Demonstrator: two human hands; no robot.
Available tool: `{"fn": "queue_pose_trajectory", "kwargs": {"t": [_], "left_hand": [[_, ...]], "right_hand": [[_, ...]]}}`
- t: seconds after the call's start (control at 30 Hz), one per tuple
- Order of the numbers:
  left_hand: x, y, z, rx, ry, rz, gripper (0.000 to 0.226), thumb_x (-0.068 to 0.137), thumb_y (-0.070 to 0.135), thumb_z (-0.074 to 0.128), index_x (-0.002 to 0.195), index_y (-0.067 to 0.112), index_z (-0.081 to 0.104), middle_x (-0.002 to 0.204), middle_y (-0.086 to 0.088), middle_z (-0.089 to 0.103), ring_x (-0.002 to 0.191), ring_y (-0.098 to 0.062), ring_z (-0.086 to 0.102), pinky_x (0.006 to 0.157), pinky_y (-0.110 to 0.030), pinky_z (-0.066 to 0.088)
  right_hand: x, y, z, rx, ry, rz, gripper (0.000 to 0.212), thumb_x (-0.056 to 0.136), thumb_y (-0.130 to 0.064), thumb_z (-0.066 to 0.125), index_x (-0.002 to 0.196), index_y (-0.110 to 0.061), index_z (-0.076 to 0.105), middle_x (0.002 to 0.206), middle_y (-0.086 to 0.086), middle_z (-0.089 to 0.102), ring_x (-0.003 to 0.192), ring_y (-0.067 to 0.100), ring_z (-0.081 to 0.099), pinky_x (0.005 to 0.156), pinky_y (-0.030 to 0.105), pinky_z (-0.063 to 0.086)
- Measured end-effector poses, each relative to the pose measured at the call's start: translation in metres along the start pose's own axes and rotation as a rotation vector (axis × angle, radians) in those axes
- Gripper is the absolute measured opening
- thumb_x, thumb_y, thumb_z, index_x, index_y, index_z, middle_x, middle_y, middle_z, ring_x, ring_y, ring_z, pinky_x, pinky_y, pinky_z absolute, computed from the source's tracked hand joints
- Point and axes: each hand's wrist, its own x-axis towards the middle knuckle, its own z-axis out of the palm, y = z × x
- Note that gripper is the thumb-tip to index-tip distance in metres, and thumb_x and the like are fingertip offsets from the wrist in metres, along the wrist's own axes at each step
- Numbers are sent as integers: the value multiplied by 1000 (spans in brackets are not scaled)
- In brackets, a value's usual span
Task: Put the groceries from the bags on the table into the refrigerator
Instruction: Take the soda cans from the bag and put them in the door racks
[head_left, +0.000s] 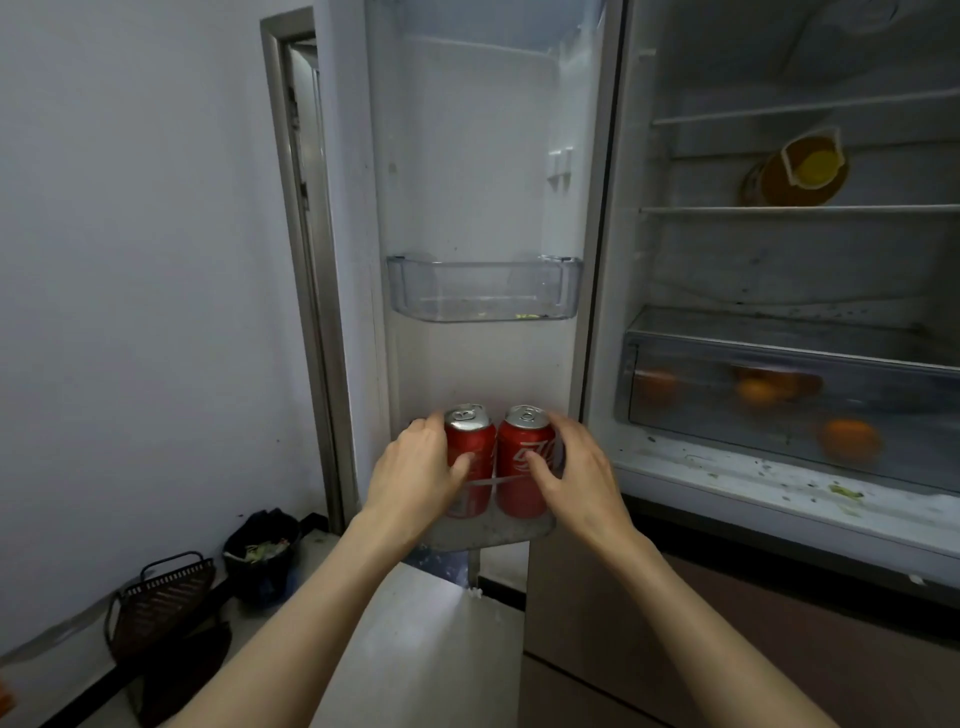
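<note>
Open fridge (779, 291) with its door (478, 156) swung wide, oranges in the crisper drawer (779, 384), two red cans side by side in the bottom door bin, left hand (415, 473) fingers wrapped round the left can (470, 436), right hand (582, 467) fingers gripping the right can (524, 452)

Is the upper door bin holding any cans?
No, the upper door bin has no cans; both cans sit in the lower door shelf.

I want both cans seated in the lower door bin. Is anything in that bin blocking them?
Nothing visible does. The left hand grips the left can, the right hand the right can; both cans already stand inside the lower door bin, side by side.
</note>
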Motion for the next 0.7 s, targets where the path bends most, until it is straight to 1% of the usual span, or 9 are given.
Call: {"fn": "queue_pose_trajectory", "kwargs": {"t": [0.1,0.23,0.27,0.33,0.43,0.5,0.57,0.67,0.7], "left_hand": [[-12,-5,-3,-53,34,96,45,91,30,54,132,14,43,124,-8,56,111,-24,56,90,-34,45],[-40,-15,-13,-155,76,253,45,93,22,53,136,12,43,133,-4,51,119,-14,51,99,-21,37],[-47,-20,-18,-163,86,291,45,93,20,54,135,11,44,133,-4,51,120,-14,50,101,-21,36],[-62,-36,-29,-153,105,330,45,92,22,54,135,11,44,136,-4,49,123,-14,48,105,-26,36],[-83,-73,-51,-53,110,283,55,91,38,43,141,16,36,144,-6,39,131,-18,40,109,-37,35],[-98,-105,-68,62,92,214,62,88,47,34,144,21,26,150,-8,29,139,-22,28,111,-48,28],[-117,-142,-90,165,70,142,67,86,53,27,146,26,17,154,-7,20,143,-24,15,112,-57,20],[-161,-205,-127,287,23,30,68,85,60,17,147,35,5,157,-1,10,143,-19,-2,114,-56,6],[-179,-227,-139,328,8,-9,67,85,61,15,146,36,5,157,-1,10,143,-20,-2,113,-56,4]], "right_hand": [[-11,-3,2,-30,20,-13,55,92,-28,55,141,-15,36,147,4,36,135,18,33,111,32,26],[-36,-17,8,-47,77,-84,54,91,-27,56,141,-16,38,149,1,34,137,14,29,111,27,21],[-42,-25,11,-42,87,-111,53,91,-26,57,140,-15,39,147,2,35,136,14,30,111,28,21],[-54,-45,21,-32,93,-180,52,90,-27,58,138,-13,42,144,3,40,133,10,31,112,31,25],[-68,-82,46,-26,53,-289,57,88,-40,50,138,-14,42,143,4,42,131,7,29,113,37,25],[-77,-109,68,-63,-6,-355,61,87,-46,42,140,-16,38,145,4,40,135,11,29,114,38,20],[-86,-136,94,-119,-54,-407,63,86,-49,39,141,-18,36,148,5,36,139,18,28,114,44,18],[-105,-181,141,-185,-95,-459,66,85,-54,37,142,-20,34,152,7,29,142,22,21,113,49,13],[-114,-197,158,-192,-109,-470,67,85,-55,36,143,-20,34,153,7,28,142,24,20,113,50,12]]}}
